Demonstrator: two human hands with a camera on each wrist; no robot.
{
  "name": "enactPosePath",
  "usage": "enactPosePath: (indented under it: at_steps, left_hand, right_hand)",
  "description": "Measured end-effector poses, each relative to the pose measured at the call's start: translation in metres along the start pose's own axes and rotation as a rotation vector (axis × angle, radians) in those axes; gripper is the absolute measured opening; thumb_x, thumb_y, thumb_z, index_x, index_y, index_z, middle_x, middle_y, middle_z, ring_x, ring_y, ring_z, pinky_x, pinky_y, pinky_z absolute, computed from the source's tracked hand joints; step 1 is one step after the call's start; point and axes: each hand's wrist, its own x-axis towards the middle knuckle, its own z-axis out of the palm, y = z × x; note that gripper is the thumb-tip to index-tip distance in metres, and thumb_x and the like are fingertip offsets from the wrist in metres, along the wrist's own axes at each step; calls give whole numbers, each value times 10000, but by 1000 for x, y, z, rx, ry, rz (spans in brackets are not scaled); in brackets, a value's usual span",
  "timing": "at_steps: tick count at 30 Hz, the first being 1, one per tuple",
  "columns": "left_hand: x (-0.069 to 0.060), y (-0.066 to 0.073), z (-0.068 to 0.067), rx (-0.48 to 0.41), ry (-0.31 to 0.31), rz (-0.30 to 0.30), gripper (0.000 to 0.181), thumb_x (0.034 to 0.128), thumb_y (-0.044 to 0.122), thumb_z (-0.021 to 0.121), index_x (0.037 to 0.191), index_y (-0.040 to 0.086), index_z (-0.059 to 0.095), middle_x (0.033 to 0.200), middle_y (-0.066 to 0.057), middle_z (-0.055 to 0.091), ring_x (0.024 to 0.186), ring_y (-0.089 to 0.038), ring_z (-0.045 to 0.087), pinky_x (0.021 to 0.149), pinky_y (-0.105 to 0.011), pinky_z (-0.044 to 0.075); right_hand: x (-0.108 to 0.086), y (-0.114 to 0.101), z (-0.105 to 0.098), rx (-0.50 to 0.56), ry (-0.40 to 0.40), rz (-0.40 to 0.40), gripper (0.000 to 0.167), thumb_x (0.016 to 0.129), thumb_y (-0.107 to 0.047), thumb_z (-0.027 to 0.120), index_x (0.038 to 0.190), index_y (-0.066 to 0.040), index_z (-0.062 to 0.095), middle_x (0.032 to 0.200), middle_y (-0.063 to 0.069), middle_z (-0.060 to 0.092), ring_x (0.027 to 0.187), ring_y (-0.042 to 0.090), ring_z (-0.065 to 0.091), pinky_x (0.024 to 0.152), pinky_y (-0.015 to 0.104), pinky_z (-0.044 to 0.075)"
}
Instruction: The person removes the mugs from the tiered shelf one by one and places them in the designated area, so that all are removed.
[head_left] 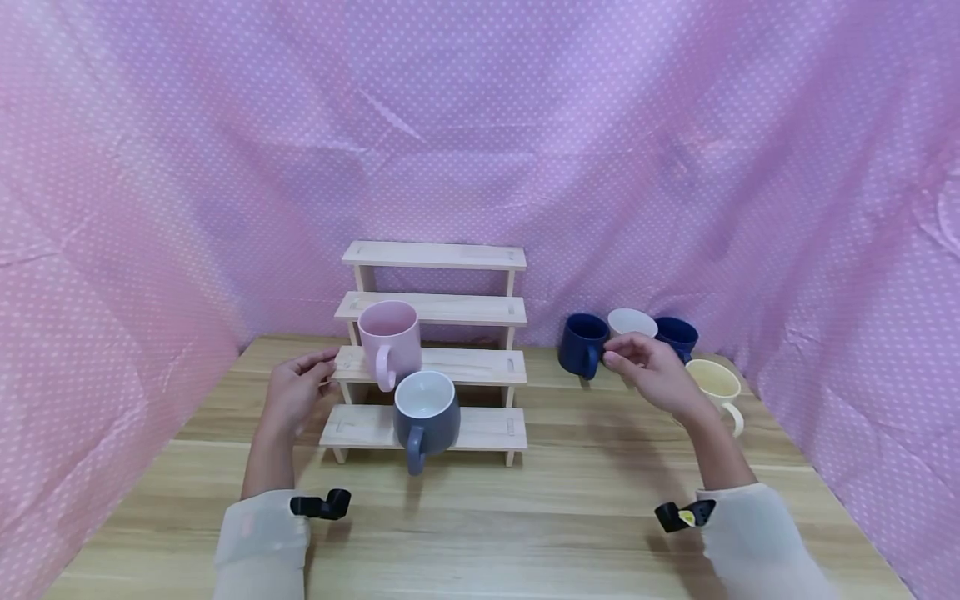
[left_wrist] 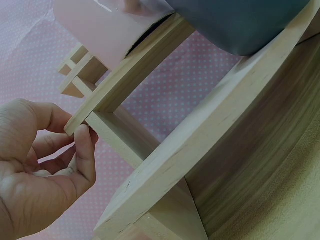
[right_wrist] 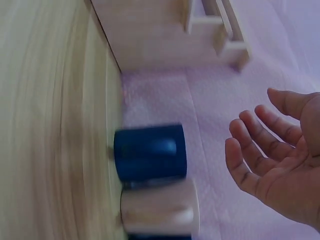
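Note:
My left hand (head_left: 293, 392) pinches the left end of the second shelf from the bottom on a wooden stand (head_left: 480, 364); the left wrist view shows thumb and fingers at the shelf's end (left_wrist: 82, 117). On that shelf stands a pink mug (head_left: 393, 342), and on the bottom shelf a grey mug (head_left: 435, 421) with a white inside. My right hand (head_left: 655, 372) hangs in the air beside the left dark blue mug (head_left: 582, 343), its fingers loosely bent and holding nothing. The right wrist view shows this hand (right_wrist: 280, 155) apart from the blue mug (right_wrist: 150, 152).
Behind my right hand are a white mug (head_left: 632, 322) and another dark blue mug (head_left: 677, 335). A cream mug (head_left: 714, 382) stands to the right, its handle toward the front. Pink dotted cloth (head_left: 480, 125) hangs around the wooden table (head_left: 480, 533).

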Motion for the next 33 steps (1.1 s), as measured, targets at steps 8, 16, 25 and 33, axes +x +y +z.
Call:
enactPosePath:
  at_steps: [8,16,25,33]
  left_hand:
    - [-1,1,-2,-3,2,-2,437,1047,48,549,1439,-132,477,1033,94,662,862,-35,618,735,-161,570]
    - [0,0,-3,3,1,-2,437,1044,49,555,1438,-127,482,1039,77,658,869,-38,614,733,-165,573]
    - [0,0,-2,-4,-8,-1,439,1043,44,557,1432,-142,475,1040,68,654,879,-36,609,734,-159,570]
    - [0,0,-1,-5,-7,2,440,1039,49,565,1427,-142,480,1038,69,655,887,-37,607,741,-165,574]
  right_hand:
    - [22,-34,38,-44,-31,-104,251,1014,-191,672,1183,-6,668,1066,124,716,924,273,677,722,262,567]
    - [31,-56,74,-40,-76,-171,296,1016,-194,668,1257,-22,665,1084,78,728,941,207,674,788,367,583]
    - [35,-80,111,-51,-112,-326,286,1022,-177,656,1248,-3,677,1075,62,725,999,201,679,810,415,605]
    - [33,-103,135,-102,-163,-425,293,1019,-200,657,1261,-35,672,1121,76,709,1009,174,668,807,315,600]
